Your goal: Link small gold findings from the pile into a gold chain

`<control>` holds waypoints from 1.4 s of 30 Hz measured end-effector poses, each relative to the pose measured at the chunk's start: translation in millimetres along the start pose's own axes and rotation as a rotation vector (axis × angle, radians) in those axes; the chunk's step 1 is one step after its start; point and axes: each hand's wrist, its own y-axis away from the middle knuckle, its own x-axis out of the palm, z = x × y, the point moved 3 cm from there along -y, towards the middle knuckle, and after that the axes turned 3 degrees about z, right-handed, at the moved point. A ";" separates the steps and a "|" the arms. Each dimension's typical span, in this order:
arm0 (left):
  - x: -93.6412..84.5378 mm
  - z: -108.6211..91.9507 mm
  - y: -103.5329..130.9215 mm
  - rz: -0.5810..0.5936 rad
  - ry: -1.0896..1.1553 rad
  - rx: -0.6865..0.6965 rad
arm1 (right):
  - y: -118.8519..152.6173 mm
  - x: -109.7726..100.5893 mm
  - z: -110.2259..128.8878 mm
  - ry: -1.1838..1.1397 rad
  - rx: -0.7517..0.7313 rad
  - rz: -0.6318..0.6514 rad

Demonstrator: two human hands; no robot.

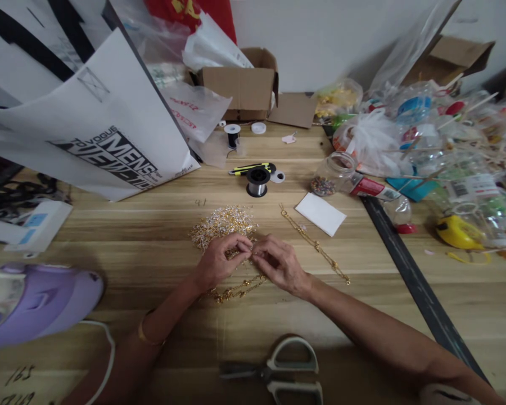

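Table [185,332] spans the view, wood-grained, with a dark strip [409,275] running diagonally on the right. White bag [109,118] bounds the upper left; its lower corner reaches near the knife [253,168]. Bottle heap [442,146] bounds the right, spilling over the strip's upper end. Open carton [240,87] bounds the back. Purple object [59,304] sits at the left margin, well apart from the left forearm. Wood shows between the hands and scissors [284,368], which lie nearest the viewer, and between the right chain and strip. Jar [331,174] and white pad [320,214] limit the room at upper right; dark spool [258,181] stands beyond the hands. Left hand [221,260] and right hand [281,263] meet near table centre, thumbs and fingers pinched on a tiny piece [253,252] between the fingertips; its form is too small to tell. Bead pile [223,225] is loose, mixed gold and silver, its near edge at the left hand. Near chain [238,290] lies just below the hands, gold, bunched, with round links and small ornaments. Right chain [316,246] is gold, stretched obliquely beside the pad, clusters spaced along it.
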 end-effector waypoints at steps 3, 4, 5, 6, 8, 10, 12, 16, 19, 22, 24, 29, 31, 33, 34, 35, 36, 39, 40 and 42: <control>0.1 -0.5 -0.1 -0.003 0.039 -0.024 | -0.7 -0.7 1.1 -0.001 -0.001 0.014; -0.3 -1.0 -0.3 -0.008 0.045 -0.032 | -0.7 -1.1 1.6 0.007 0.000 0.012; -0.8 -1.6 -0.5 -0.015 0.049 -0.041 | -0.7 -1.6 2.2 0.018 0.001 0.006; -1.4 -2.1 -0.8 -0.023 0.049 -0.049 | -0.7 -2.2 3.1 0.032 0.000 -0.001; -2.4 -2.9 -1.0 -0.032 0.046 -0.060 | -0.7 -3.5 5.2 0.057 -0.002 -0.013; -2.6 -3.2 -1.0 -0.032 0.042 -0.055 | -0.8 -4.8 7.2 0.070 -0.005 -0.025; -2.0 -2.9 -0.8 -0.021 0.039 -0.042 | -1.1 -5.9 8.5 0.070 -0.014 -0.042; 0.0 -2.1 -0.1 0.004 0.012 -0.012 | -1.3 -5.8 7.9 0.065 -0.062 -0.064; 0.9 -3.1 -0.3 0.012 -0.018 0.024 | -1.1 -4.3 5.1 0.051 -0.085 -0.037; 0.9 -3.9 -0.8 0.015 -0.048 0.038 | -1.3 -4.0 2.9 0.044 -0.075 -0.008; 0.3 -3.9 -1.0 0.013 -0.061 0.036 | -1.8 -4.2 2.4 0.043 -0.060 0.006; -2.6 -6.4 -1.2 0.016 -0.083 0.040 | -2.5 -3.4 1.1 0.051 -0.034 0.032; -3.7 -8.6 -1.5 0.026 -0.099 0.039 | -2.0 -2.5 0.0 0.051 -0.029 0.038; -4.9 -10.1 -1.8 0.033 -0.114 0.036 | -1.5 -1.5 -1.0 0.042 -0.023 0.048; -5.8 -10.3 -2.0 0.032 -0.120 0.034 | -1.4 -1.3 -1.6 0.028 -0.017 0.049; -6.9 -10.0 -2.2 0.030 -0.125 0.031 | -1.5 -1.5 -2.3 0.004 -0.004 0.043; -8.2 -9.2 -2.4 0.031 -0.128 0.029 | -1.9 -2.2 -3.1 -0.029 0.015 0.023; -12.5 -6.6 -3.0 0.068 -0.152 0.049 | -4.2 -7.2 -6.8 -0.156 0.102 -0.099; -13.7 -6.5 -3.2 0.098 -0.172 0.071 | -5.0 -8.9 -8.3 -0.202 0.137 -0.141; -15.3 -7.8 -3.3 0.171 -0.232 0.128 | -6.5 -10.9 -11.3 -0.298 0.207 -0.190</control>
